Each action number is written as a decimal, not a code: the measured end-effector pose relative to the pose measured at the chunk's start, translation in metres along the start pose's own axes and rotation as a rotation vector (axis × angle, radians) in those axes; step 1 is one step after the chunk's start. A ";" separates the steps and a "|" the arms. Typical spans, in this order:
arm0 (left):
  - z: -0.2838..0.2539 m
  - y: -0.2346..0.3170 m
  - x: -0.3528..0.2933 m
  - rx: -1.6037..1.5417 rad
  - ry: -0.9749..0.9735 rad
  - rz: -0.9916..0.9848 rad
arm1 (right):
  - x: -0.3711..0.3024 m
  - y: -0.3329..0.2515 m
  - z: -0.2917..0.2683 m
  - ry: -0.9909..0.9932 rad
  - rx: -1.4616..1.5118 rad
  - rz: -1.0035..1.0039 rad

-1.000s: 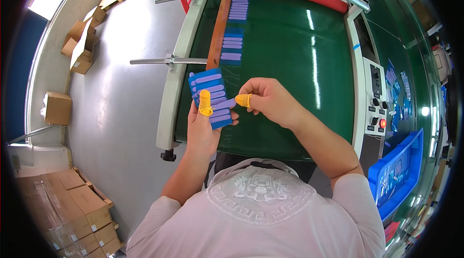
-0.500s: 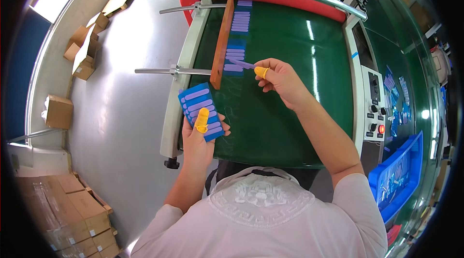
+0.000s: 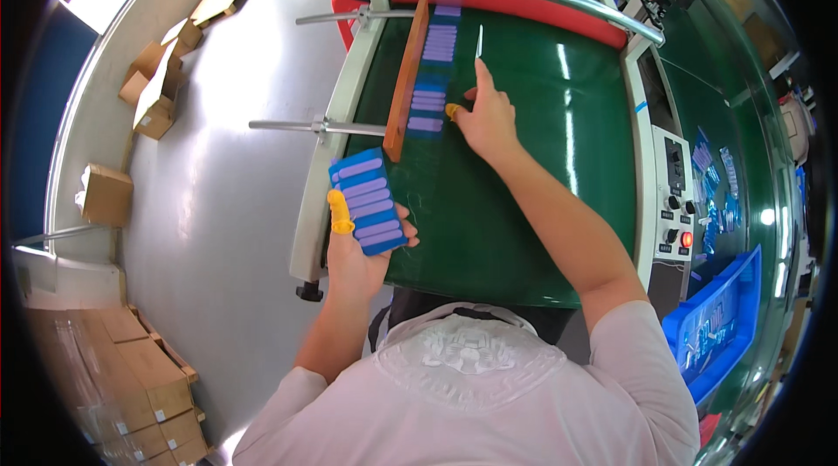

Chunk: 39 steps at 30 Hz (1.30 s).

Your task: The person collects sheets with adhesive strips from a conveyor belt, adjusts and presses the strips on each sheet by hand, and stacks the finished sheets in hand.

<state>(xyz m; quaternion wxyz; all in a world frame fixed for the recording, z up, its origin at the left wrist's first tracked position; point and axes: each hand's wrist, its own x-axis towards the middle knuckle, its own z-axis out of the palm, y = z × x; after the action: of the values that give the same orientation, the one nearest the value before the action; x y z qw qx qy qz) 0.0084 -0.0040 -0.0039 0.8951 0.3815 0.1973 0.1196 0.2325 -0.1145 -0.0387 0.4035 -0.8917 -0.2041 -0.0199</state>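
Observation:
My left hand grips a blue card with several purple strips lying side by side across it. A yellow finger cot covers its thumb, which presses on the card's left edge. My right hand is over the green conveyor belt, index finger stretched forward and thumb apart, a yellow cot on the thumb. Just beyond that fingertip shows a thin pale sliver; I cannot tell whether it is an object or a glint. Left of the hand, a blue card with purple strips lies on the belt, another farther on.
A wooden guide bar runs along the cards' left side, held by metal rods. A red roller and a metal bar cross the far belt. A control box and a blue bin stand at right.
The purple strip pinched in my right hand is no longer seen there; that hand has moved forward and its index finger has straightened. My left thumb has shifted to the card's edge.

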 end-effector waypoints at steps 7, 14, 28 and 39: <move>-0.008 0.001 -0.005 0.055 0.063 0.034 | 0.029 0.000 0.009 0.074 -0.031 -0.080; -0.012 -0.001 -0.006 0.075 0.064 0.041 | 0.043 -0.003 0.020 -0.011 -0.158 -0.196; -0.017 -0.004 0.001 0.070 0.048 0.030 | 0.055 0.009 0.031 0.059 -0.080 -0.273; -0.017 -0.007 -0.001 0.086 0.075 0.024 | 0.061 -0.001 0.038 -0.066 -0.131 -0.196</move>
<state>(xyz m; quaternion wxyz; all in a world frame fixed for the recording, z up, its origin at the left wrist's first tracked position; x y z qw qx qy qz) 0.0004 0.0021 -0.0194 0.8683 0.4172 0.2312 0.1363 0.2831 -0.0648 -0.0517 0.3335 -0.8921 -0.3016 -0.0434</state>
